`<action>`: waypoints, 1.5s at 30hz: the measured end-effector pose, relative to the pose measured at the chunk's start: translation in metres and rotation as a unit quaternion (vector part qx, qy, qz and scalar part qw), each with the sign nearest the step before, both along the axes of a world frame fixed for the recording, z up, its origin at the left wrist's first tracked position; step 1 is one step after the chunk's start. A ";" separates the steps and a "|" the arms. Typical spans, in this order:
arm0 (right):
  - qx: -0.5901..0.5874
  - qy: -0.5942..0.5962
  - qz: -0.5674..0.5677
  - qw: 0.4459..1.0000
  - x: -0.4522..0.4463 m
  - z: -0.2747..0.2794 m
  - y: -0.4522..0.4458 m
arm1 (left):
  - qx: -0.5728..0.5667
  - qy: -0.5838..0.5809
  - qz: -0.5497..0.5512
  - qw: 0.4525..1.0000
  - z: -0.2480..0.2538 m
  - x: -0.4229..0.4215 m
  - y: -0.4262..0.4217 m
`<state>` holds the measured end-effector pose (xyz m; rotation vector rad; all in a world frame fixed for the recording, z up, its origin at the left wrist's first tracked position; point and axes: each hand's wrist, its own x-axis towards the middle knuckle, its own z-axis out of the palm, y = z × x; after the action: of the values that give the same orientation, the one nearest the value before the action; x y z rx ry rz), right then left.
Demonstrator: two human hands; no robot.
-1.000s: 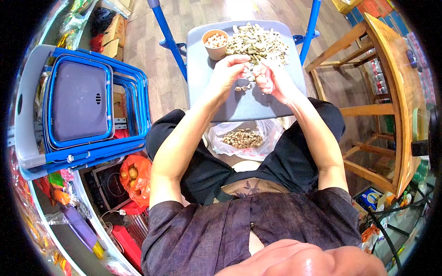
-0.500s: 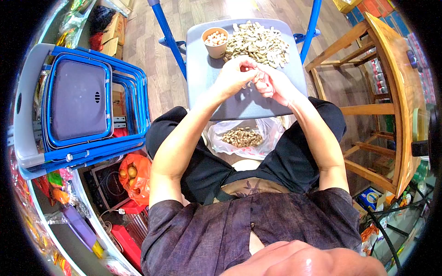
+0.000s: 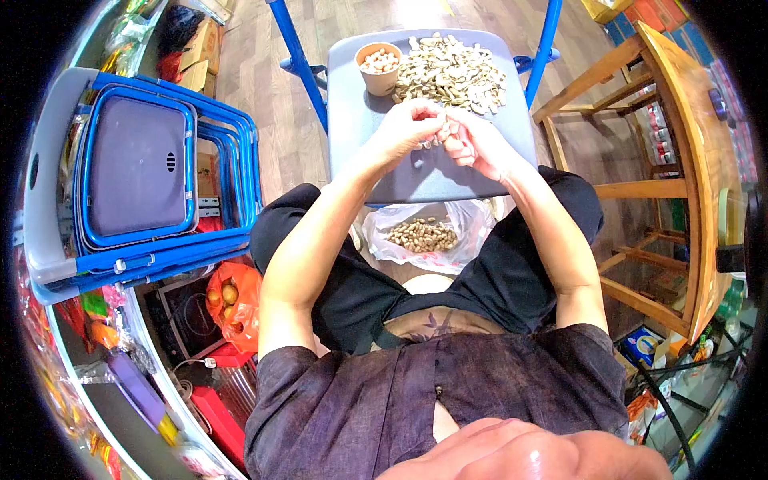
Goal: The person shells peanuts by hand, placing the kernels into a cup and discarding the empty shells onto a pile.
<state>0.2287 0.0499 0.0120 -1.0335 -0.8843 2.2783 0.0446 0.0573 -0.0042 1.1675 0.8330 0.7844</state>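
Grey plastic makes the seat point(image 3: 352, 128) of a chair, and over its middle the two hands of the person are meeting. One second ago a gap separates left hand point(image 3: 408, 130) and right hand point(image 3: 476, 146); now they touch, as they do already half a second ago. Fingers of both are bent, with the tips brought close together; whether they grip something small, I cannot tell. Under them, on the seat, several small pieces point(image 3: 425, 146) are now partly hidden, while one second ago they show more clearly.

The heap of shells point(image 3: 456, 76) keeps its place at the far side of the seat. At the far left corner of the seat stands the cup point(image 3: 381, 84), still filled with pale kernels point(image 3: 378, 59). Below the near edge of the seat, the plastic bag point(image 3: 474, 228) remains open, holding unshelled nuts point(image 3: 422, 234).
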 end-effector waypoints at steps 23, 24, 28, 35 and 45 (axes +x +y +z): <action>0.569 -0.516 0.098 0.633 -0.033 -0.020 -0.007 | 0.413 0.396 0.264 0.776 0.016 -0.054 0.092; 0.589 -0.524 0.104 0.606 -0.037 -0.024 -0.009 | 0.427 0.414 0.266 0.758 0.017 -0.053 0.089; 0.600 -0.519 0.132 0.595 -0.037 -0.020 -0.004 | 0.435 0.397 0.267 0.763 0.027 -0.051 0.080; 0.612 -0.503 0.141 0.594 -0.037 -0.020 -0.014 | 0.414 0.296 0.238 0.827 0.037 -0.038 0.045; 0.214 -0.069 -0.091 0.970 -0.002 0.029 -0.006 | 0.156 0.054 0.084 0.983 0.039 -0.019 -0.002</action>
<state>0.2265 0.0439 0.0415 -1.0316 -1.2169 1.7733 0.0256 0.0554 0.0348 1.4405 0.9303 1.0246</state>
